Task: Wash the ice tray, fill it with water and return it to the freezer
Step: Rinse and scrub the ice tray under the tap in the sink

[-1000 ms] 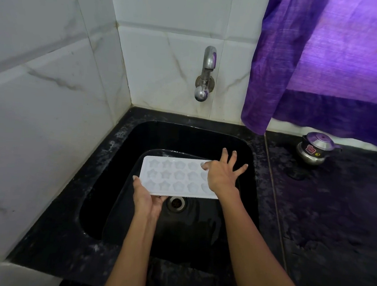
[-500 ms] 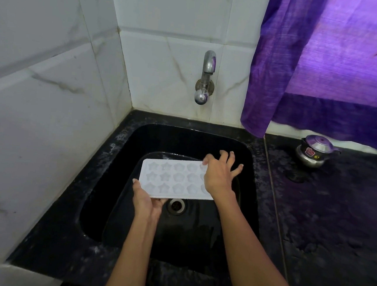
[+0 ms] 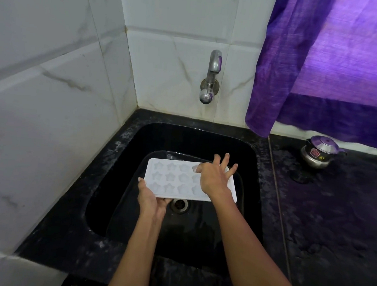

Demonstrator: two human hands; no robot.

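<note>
A white ice tray [image 3: 170, 180] with star-shaped cups is held flat over the black sink [image 3: 183, 140], just above the drain [image 3: 179, 205]. My left hand [image 3: 152, 199] grips its near left corner from below. My right hand [image 3: 215, 177] rests on the tray's right half with fingers spread, its thumb pressed into a far cup. The right end of the tray is partly hidden under that hand. A steel tap [image 3: 211, 76] sticks out of the tiled wall above the sink, and no water shows running from it.
White marbled tiles [image 3: 49, 108] close off the left and back. A purple curtain [image 3: 326, 63] hangs at the right, over the black counter [image 3: 335, 224]. A small steel lidded pot [image 3: 318, 154] stands at the counter's back.
My right hand has shifted slightly along the tray's right half, its fingers moving over the cups. The left hand keeps its grip and the tray stays in place.
</note>
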